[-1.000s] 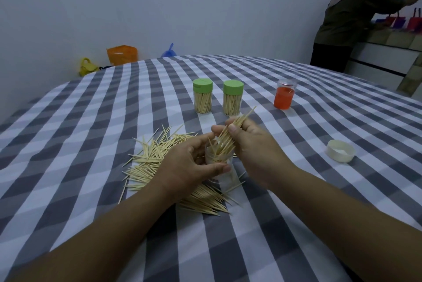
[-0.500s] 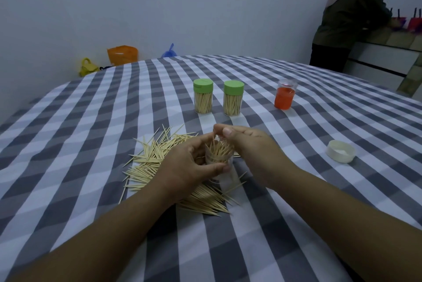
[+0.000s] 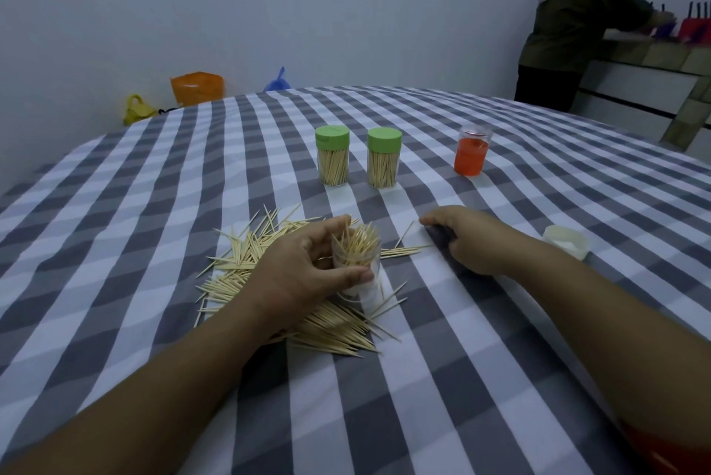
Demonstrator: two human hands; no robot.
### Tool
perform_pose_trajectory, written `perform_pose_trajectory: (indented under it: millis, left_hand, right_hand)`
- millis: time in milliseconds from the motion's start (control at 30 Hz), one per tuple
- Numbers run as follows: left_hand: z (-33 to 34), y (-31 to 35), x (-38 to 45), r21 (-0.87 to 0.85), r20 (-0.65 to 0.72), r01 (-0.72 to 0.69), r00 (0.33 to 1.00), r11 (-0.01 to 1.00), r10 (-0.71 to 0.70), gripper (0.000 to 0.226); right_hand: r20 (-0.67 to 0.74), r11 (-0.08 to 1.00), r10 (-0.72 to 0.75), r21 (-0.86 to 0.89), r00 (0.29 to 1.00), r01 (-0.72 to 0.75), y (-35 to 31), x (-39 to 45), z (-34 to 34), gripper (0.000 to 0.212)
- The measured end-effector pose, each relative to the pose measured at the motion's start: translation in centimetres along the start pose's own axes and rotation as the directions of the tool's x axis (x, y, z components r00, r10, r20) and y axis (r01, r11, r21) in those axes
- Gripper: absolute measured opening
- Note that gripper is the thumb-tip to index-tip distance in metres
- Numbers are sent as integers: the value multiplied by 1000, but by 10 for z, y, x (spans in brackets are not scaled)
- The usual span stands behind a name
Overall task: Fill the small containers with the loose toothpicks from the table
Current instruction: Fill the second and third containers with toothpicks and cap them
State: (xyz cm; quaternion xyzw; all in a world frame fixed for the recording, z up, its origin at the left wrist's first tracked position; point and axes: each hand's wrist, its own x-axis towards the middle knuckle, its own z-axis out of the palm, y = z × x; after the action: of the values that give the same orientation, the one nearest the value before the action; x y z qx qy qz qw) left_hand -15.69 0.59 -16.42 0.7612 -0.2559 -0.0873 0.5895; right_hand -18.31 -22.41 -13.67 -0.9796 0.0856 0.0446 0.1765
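Toothpicks (image 3: 292, 301) are spread in a big pile on the checked tablecloth (image 3: 500, 378), and a few more (image 3: 404, 249) lie just past the clear container (image 3: 356, 261). The container is held upright by the left hand (image 3: 304, 274), with thumb and fingers curled round it, and it is already packed with sticks. The right hand (image 3: 465, 237) is laid low on the cloth near the stray sticks, fingers bent, with nothing seen in them. A small bunch should be pinched, lined up the same way, and slid in straight. The container should be kept steady so nothing is tipped out. Two green-lidded jars (image 3: 356, 157) look full already.
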Motion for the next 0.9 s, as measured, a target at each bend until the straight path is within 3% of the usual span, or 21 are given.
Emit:
perform_pose_trajectory:
  millis: [267,500,900]
  left_hand:
    - [1,2,-1,-8,1,-6,1000,1000,6,88]
    - [-2,0,0,19,-11,-8,1000,1000,9,89]
    - [-9,-1,2,38,-7,4,1000,999,-4,91]
  right_hand:
    - [-62,983,-183,-18,981,182,2,12,21,38]
    - [-53,979,-199,39,979,201,-1,8,23,51]
    - [-100,947,-319,-56,942,315,-28,18,44,37]
